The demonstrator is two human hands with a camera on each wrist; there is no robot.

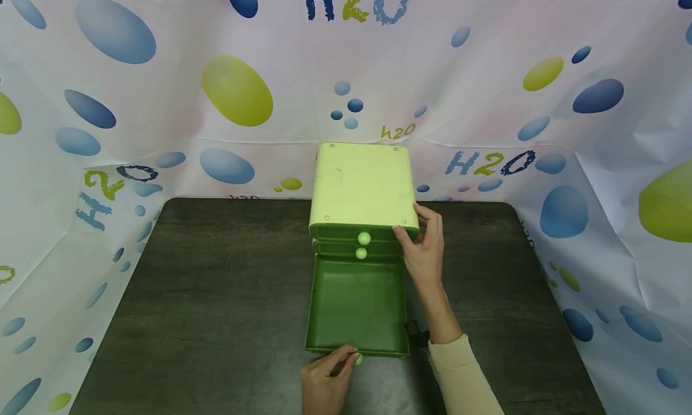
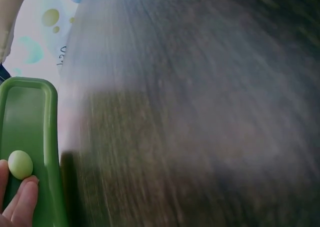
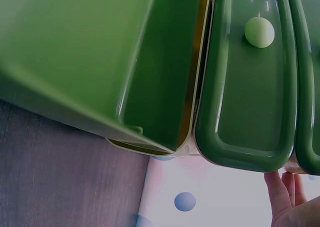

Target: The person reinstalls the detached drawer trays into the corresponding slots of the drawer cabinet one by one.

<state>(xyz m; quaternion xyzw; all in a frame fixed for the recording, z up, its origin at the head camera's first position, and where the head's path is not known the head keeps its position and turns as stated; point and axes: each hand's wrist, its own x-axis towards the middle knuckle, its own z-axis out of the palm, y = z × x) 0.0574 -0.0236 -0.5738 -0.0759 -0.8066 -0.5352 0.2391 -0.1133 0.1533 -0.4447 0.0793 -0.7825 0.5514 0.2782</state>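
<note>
A small light-green drawer cabinet [image 1: 363, 184] stands on the dark table with its bottom drawer [image 1: 358, 307] pulled far out; nothing lies inside that drawer. At the drawer's front, my left hand [image 1: 327, 382] pinches its round knob [image 1: 359, 360]. The left wrist view shows the same knob [image 2: 20, 165] between thumb and fingers. My right hand [image 1: 424, 247] grips the cabinet's front right corner, thumb on the front edge and fingers along the side. Two upper drawers are closed, with pale round knobs [image 1: 364, 238]. In the right wrist view, the right fingers [image 3: 278, 192] touch the cabinet's side.
The dark wood-grain table [image 1: 232, 295] extends to both sides of the cabinet. Behind and beside it hangs a white curtain [image 1: 303, 60] with blue and green spots and H2O lettering. A dark strap [image 1: 416, 334] is at the right wrist, beside the drawer.
</note>
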